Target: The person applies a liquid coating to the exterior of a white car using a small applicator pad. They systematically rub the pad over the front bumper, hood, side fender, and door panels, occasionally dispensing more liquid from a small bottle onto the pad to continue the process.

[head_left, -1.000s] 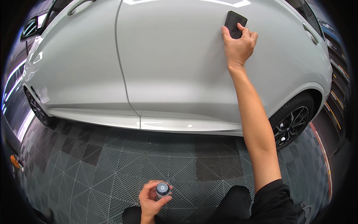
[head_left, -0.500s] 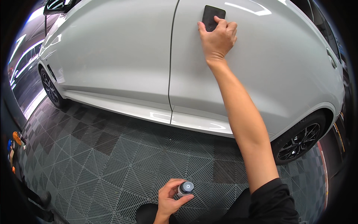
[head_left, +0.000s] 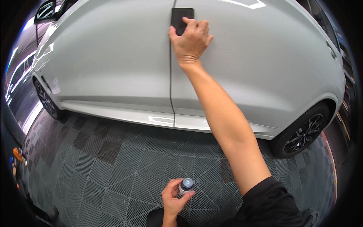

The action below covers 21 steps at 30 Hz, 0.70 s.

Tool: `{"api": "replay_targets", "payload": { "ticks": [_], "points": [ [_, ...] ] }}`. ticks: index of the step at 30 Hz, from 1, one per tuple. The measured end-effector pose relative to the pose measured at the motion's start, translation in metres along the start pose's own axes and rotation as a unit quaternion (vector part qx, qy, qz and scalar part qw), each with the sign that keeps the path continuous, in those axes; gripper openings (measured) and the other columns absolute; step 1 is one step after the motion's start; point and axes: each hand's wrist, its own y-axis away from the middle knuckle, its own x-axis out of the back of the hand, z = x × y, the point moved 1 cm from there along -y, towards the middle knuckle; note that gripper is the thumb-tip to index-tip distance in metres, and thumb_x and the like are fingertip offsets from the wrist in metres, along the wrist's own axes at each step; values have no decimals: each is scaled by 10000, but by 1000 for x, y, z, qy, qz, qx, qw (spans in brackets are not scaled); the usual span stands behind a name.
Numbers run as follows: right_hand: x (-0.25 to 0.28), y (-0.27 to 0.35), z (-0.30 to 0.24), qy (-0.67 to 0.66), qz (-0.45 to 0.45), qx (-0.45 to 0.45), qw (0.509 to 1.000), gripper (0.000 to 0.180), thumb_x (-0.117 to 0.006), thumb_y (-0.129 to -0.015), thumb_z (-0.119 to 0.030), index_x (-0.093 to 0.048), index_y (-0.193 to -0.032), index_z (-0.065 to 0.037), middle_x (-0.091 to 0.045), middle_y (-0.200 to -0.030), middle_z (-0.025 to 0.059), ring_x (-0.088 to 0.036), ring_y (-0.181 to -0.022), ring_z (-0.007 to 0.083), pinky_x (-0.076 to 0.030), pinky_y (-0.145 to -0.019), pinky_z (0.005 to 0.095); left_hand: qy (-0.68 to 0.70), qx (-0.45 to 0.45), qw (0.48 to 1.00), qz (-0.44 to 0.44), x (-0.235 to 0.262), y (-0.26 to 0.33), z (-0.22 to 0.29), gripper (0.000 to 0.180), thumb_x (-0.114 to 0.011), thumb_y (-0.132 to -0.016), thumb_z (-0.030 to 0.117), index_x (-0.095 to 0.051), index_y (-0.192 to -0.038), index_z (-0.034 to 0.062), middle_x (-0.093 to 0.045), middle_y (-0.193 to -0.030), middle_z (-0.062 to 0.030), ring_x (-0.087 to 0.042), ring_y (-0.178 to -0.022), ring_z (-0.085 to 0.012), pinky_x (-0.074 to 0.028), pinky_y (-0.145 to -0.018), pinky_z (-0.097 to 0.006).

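Flat against the side of a white car (head_left: pixel 113 56) lies a black rectangular applicator pad (head_left: pixel 182 17). My right hand (head_left: pixel 191 42) grips its lower part, thumb on one edge and fingers bent over it. The pad sits at the top of the dark seam between the two doors and covers part of that seam. Low in front of me, my left hand (head_left: pixel 174 198) is closed round a small bottle (head_left: pixel 186 185) with a grey-blue cap. The bottle is upright, cap toward me, and fingers hide part of its label.
A dark tiled floor (head_left: pixel 124 170) of ribbed plastic runs under the car. The rear wheel (head_left: pixel 302 132) stands at right, the front wheel (head_left: pixel 47 99) at left. A side mirror (head_left: pixel 46 10) juts out at upper left. Small orange items (head_left: pixel 17 154) are at the far left edge.
My right hand has slid the pad leftward along the car's side, from the rear door to the door seam. My left hand still holds the bottle in nearly the same place.
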Motion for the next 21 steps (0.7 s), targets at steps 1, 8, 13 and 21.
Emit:
{"api": "replay_targets", "payload": {
  "ticks": [1,8,13,21],
  "points": [
    [4,-1,4,2,-7,5,1000,421,-822,-595,-302,-655,-948,-144,-463,-924,29,-501,-873,210,-349,-710,373,-9,7,1000,4,1,-1,-2,498,-745,-710,-100,-502,-1137,-15,-632,-994,-158,-665,-927,-243,-573,-773,-326],
    [46,-10,68,32,-14,37,999,371,-797,-610,-292,-660,-925,-151,-436,-894,11,-471,-821,176,-300,-692,348,20,54,998,17,-11,-6,-15,517,-763,-705,-91,-505,-1149,-30,-623,-1026,-134,-666,-925,-212,-558,-809,-312],
    [93,-27,135,61,9,57,996,360,-803,-578,-261,-650,-883,-143,-415,-870,19,-454,-791,178,-297,-683,352,-13,74,997,14,-24,-5,-24,537,-740,-704,-113,-480,-1164,-17,-620,-1020,-140,-672,-921,-235,-562,-802,-321],
    [167,-61,246,113,21,62,991,368,-773,-611,-274,-665,-933,-134,-456,-906,23,-470,-832,196,-312,-699,363,-85,62,994,10,-32,-8,-52,478,-678,-752,-63,-484,-1183,8,-592,-991,-130,-649,-850,-231,-603,-646,-324]
  ]
}}
